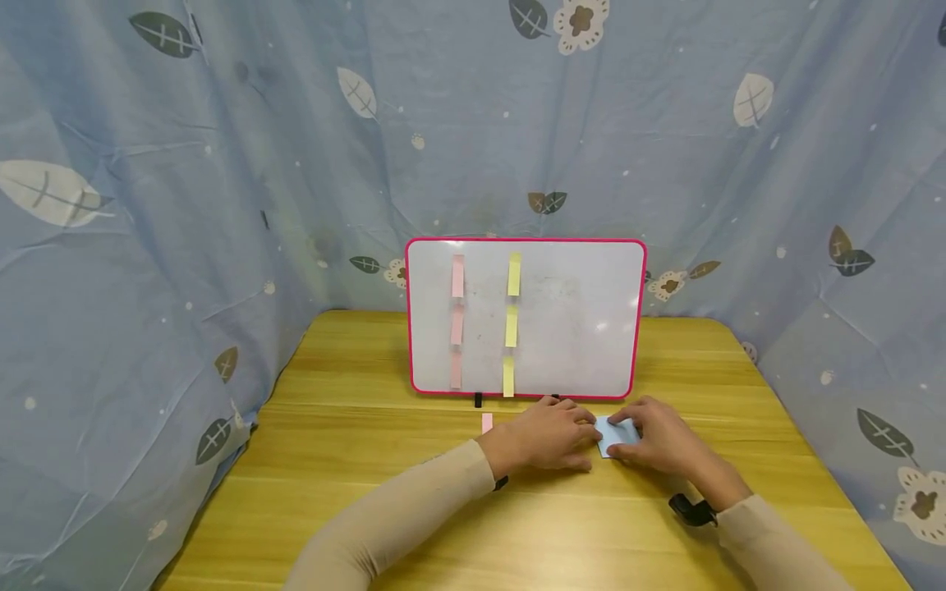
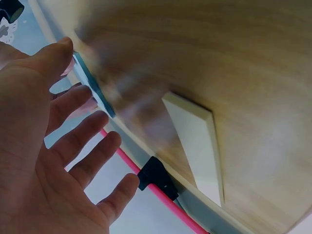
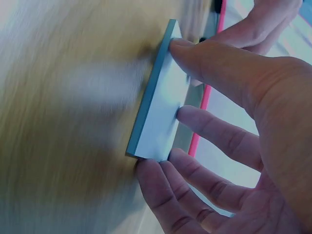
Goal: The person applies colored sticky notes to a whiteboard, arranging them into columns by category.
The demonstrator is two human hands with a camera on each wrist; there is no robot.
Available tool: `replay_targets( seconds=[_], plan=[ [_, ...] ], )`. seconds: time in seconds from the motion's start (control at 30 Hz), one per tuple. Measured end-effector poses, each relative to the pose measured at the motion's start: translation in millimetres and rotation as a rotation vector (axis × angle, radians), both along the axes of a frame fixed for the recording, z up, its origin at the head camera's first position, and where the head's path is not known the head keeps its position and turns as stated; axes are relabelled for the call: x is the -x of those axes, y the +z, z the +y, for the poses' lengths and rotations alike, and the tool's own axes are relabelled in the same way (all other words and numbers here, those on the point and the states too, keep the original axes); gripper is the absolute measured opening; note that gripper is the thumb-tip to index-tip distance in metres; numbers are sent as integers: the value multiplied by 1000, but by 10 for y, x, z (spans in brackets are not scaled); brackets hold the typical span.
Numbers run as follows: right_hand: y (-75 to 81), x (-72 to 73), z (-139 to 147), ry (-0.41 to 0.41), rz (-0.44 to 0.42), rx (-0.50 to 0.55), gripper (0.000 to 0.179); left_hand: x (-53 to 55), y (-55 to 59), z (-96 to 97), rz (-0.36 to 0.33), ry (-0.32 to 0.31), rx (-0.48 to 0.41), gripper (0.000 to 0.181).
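A blue pad of sticky notes [image 1: 615,435] lies on the table in front of the whiteboard. My right hand [image 1: 661,439] holds it by its edges; in the right wrist view the thumb rests on one corner of the pad [image 3: 163,102], and the fingertips meet its far side and end. My left hand [image 1: 550,435] reaches in from the left, fingertips right at the pad's left edge. Seen from the left wrist, this hand's fingers [image 2: 80,136] are spread and loosely bent, with thumb and index close to the pad's end.
The pink-rimmed whiteboard [image 1: 576,320] stands on small black feet [image 1: 478,400]. It bears a column of pink notes [image 1: 457,326] and one of yellow notes [image 1: 512,327]. A pink strip [image 1: 487,423] lies partly behind the left hand. Blue patterned curtain [image 1: 473,123] surrounds the wooden table [image 1: 355,427].
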State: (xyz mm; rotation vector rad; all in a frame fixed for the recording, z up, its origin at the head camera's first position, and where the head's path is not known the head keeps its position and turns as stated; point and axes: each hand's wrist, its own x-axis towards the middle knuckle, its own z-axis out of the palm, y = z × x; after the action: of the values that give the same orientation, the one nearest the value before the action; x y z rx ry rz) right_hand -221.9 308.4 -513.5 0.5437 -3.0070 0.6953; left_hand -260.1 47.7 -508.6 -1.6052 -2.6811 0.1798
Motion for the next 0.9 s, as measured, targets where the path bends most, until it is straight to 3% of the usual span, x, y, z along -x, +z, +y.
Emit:
replay_targets(
  seconds=[0.23, 0.43, 0.53, 0.9],
  plan=[
    [-41, 26, -156, 51, 18, 37, 50, 25, -2, -108, -44, 43, -15, 50],
    [-38, 59, -280, 99, 20, 23, 53, 43, 31, -297, -97, 73, -39, 46],
    [-34, 76, -353, 115, 12, 14, 55, 45, 32, -401, -91, 81, -45, 46],
    [-37, 116, -553, 166, -16, 49, 50, 7, 49, -677, -161, 124, -74, 43]
  ],
)
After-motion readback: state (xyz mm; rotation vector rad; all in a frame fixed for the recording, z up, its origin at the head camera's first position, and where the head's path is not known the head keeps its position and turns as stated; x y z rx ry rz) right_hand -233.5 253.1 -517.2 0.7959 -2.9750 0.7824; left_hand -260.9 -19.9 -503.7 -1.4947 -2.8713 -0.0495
